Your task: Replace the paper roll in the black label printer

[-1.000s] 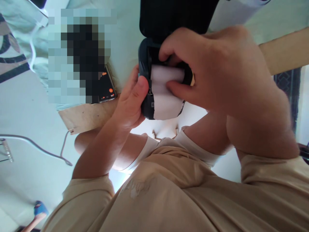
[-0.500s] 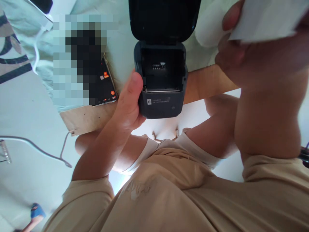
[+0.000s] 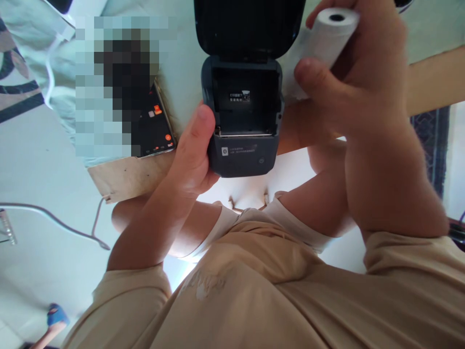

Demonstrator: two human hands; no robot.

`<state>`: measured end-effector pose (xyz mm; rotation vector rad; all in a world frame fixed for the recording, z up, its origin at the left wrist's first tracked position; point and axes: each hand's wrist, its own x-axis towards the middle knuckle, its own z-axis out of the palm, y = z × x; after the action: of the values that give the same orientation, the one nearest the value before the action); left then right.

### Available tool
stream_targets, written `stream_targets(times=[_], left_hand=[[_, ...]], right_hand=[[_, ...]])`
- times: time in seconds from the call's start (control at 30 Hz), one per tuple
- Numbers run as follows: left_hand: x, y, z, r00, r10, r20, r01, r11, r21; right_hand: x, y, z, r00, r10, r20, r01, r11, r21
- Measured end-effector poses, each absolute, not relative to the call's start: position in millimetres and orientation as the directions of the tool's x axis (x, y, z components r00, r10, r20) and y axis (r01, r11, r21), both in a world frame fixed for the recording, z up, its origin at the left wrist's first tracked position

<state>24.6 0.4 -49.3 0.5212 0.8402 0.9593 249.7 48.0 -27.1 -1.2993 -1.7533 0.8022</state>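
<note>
Paper roll point(image 3: 323, 36) gripped in right hand point(image 3: 358, 82), above open printer point(image 3: 241, 116)

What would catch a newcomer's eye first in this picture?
The dark printer at top centre, its lid flipped open and its paper bay bare. The left hand grips its side, while the right hand holds a white paper roll just beside it. A phone lies to the left.

Print on the printer point(image 3: 242, 160) is too small to read.
</note>
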Motion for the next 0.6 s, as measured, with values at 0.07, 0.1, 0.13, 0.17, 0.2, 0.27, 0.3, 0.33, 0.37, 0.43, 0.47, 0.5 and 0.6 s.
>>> stream_targets(times=[0.07,0.1,0.13,0.17,0.2,0.27,0.3,0.33,0.37,0.43,0.47,0.5,0.6], left_hand=[[23.8,0.6,-49.6,0.325,0.864,-0.384,-0.489,0.501,0.714],[23.4,0.6,-49.9,0.330,0.861,-0.388,-0.482,0.507,0.715],[23.0,0.6,-50.1,0.333,0.857,-0.394,-0.474,0.513,0.715],[22.6,0.5,-50.5,0.331,0.856,-0.397,-0.470,0.514,0.717],[22.4,0.6,-50.8,0.327,0.857,-0.398,-0.469,0.513,0.719],[22.1,0.9,-51.3,0.319,0.859,-0.399,-0.474,0.510,0.718],[22.0,1.1,-51.2,0.318,0.856,-0.408,-0.470,0.516,0.716],[22.0,1.4,-50.8,0.312,0.852,-0.420,-0.464,0.522,0.716],[22.1,1.6,-50.1,0.302,0.851,-0.429,-0.458,0.524,0.718],[22.3,1.9,-48.0,0.300,0.849,-0.435,-0.448,0.528,0.722],[22.5,2.0,-46.8,0.309,0.847,-0.431,-0.446,0.530,0.722],[22.6,2.0,-45.8,0.319,0.846,-0.427,-0.445,0.532,0.721],[23.2,1.6,-44.6,0.316,0.849,-0.423,-0.452,0.527,0.720]], right_hand=[[248.3,44.6,-25.5,-0.197,0.959,0.202,0.570,0.280,-0.772],[247.4,42.6,-24.8,-0.197,0.962,0.187,0.607,0.270,-0.747],[246.6,40.8,-24.3,-0.192,0.966,0.176,0.647,0.259,-0.717],[246.0,39.4,-24.2,-0.190,0.966,0.177,0.685,0.259,-0.681],[245.5,38.6,-24.7,-0.191,0.965,0.182,0.720,0.264,-0.642],[244.8,39.3,-27.5,-0.203,0.961,0.190,0.754,0.277,-0.596],[244.5,40.6,-29.7,-0.212,0.959,0.188,0.756,0.283,-0.590],[244.0,42.1,-32.0,-0.222,0.958,0.179,0.755,0.285,-0.590],[243.3,43.6,-33.9,-0.226,0.960,0.166,0.758,0.280,-0.589],[241.2,44.6,-34.8,-0.222,0.966,0.130,0.760,0.255,-0.597],[239.8,43.7,-33.0,-0.220,0.968,0.123,0.741,0.248,-0.624],[238.5,42.0,-29.7,-0.203,0.972,0.121,0.691,0.230,-0.685],[237.1,36.2,-15.1,0.030,0.996,-0.082,0.216,-0.086,-0.972]])
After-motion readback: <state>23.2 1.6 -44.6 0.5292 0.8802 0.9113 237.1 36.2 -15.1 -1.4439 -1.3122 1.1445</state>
